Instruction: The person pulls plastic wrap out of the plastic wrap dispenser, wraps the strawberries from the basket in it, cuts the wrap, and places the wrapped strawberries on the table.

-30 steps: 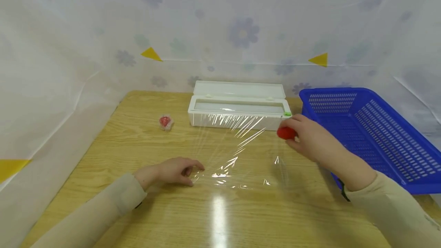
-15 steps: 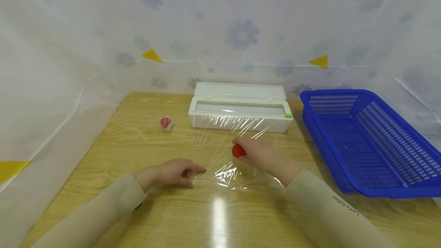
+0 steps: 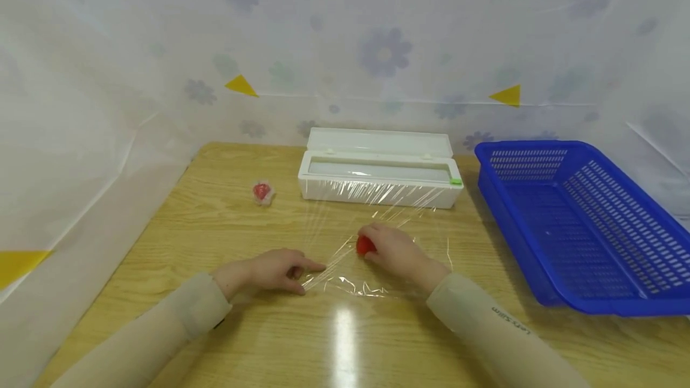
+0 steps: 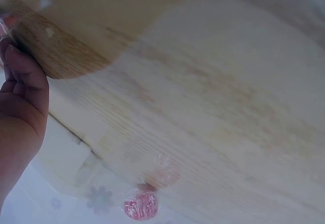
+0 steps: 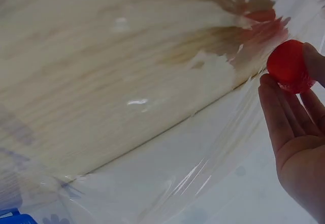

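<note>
My right hand holds a smooth red round object between thumb and fingers, over the middle of a sheet of clear cling film. In the right wrist view the thumb lies on one side of the red object, the fingertips under it. My left hand rests at the film's near left corner, index finger extended and thumb apart from it, both touching the film. The film runs back to a white cling film dispenser with its lid up. Creases in the film lead toward the left hand.
A small red object wrapped in clear film lies on the wooden table, left of the dispenser. At the right stands a blue plastic basket. A green cutter slider sits at the dispenser's right end. A flowered curtain hangs behind.
My right hand has brought the red object from beside the dispenser's right end leftward and down over the film. The left hand has stayed at the film's corner.
</note>
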Demonstrator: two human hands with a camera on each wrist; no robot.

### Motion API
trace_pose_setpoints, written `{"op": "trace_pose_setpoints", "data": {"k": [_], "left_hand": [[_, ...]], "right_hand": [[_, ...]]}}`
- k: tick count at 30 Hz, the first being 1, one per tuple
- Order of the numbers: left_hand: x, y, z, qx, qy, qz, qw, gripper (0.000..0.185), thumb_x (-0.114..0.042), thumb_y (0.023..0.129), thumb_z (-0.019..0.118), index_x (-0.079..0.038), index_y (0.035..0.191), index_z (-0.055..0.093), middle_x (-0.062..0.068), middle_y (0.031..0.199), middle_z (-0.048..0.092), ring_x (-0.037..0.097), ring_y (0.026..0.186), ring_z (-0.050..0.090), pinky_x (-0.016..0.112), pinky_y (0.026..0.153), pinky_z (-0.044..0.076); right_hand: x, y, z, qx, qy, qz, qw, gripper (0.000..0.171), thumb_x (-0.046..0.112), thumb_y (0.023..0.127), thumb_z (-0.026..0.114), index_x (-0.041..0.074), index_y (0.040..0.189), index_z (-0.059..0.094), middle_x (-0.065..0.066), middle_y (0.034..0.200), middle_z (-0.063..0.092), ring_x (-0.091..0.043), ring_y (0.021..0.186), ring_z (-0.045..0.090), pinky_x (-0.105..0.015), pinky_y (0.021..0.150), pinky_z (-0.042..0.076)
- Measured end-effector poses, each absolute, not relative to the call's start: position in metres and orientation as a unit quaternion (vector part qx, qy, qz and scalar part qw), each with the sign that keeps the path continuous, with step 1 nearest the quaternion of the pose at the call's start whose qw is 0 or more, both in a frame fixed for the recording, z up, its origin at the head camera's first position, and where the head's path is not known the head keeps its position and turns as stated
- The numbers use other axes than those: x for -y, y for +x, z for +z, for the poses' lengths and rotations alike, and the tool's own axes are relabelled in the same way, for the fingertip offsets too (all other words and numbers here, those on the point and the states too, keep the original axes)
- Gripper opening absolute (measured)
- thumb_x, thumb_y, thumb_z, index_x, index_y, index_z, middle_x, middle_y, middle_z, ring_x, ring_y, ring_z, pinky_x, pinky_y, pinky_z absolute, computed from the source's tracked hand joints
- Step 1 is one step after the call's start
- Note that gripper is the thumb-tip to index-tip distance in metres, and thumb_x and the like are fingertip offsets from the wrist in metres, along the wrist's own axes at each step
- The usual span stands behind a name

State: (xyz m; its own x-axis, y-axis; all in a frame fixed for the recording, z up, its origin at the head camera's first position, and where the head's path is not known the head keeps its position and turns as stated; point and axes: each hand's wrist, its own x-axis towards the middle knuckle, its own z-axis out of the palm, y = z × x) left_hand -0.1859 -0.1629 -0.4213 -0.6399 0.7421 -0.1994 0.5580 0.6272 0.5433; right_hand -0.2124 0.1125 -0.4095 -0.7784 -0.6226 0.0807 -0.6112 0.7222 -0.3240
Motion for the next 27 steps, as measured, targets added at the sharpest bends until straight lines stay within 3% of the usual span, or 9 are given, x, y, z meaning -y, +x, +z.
{"op": "trace_pose_setpoints", "data": {"k": [12, 23, 27], "left_hand": [[0.157, -0.183, -0.414, -0.888, 0.367, 0.193, 0.199, 0.053, -0.023, 0.082, 0.071, -0.017, 0.132, 0.055, -0.007, 0.075, 0.047, 0.002, 0.068, 0.039, 0.017, 0.061, 0.036], [0.153, -0.180, -0.413, -0.898, 0.374, 0.160, 0.167, 0.058, -0.023, 0.079, 0.073, -0.016, 0.132, 0.052, -0.012, 0.065, 0.047, 0.000, 0.061, 0.040, 0.018, 0.059, 0.036], [0.153, -0.178, -0.414, -0.898, 0.385, 0.149, 0.151, 0.048, -0.024, 0.080, 0.072, -0.018, 0.125, 0.058, -0.010, 0.075, 0.053, 0.000, 0.068, 0.043, 0.019, 0.064, 0.040]], "right_hand": [[-0.118, -0.212, -0.413, -0.920, -0.363, -0.151, 0.000, 0.021, 0.017, 0.079, 0.073, 0.012, 0.095, 0.061, 0.001, 0.092, 0.058, -0.015, 0.081, 0.059, -0.032, 0.074, 0.051], [-0.120, -0.213, -0.413, -0.921, -0.365, -0.136, 0.001, 0.038, 0.020, 0.080, 0.072, 0.011, 0.115, 0.059, -0.001, 0.104, 0.060, -0.018, 0.086, 0.062, -0.035, 0.076, 0.052], [-0.121, -0.213, -0.412, -0.923, -0.364, -0.125, 0.003, 0.045, 0.024, 0.080, 0.073, 0.012, 0.120, 0.057, -0.002, 0.110, 0.061, -0.019, 0.090, 0.063, -0.037, 0.075, 0.053]]}}
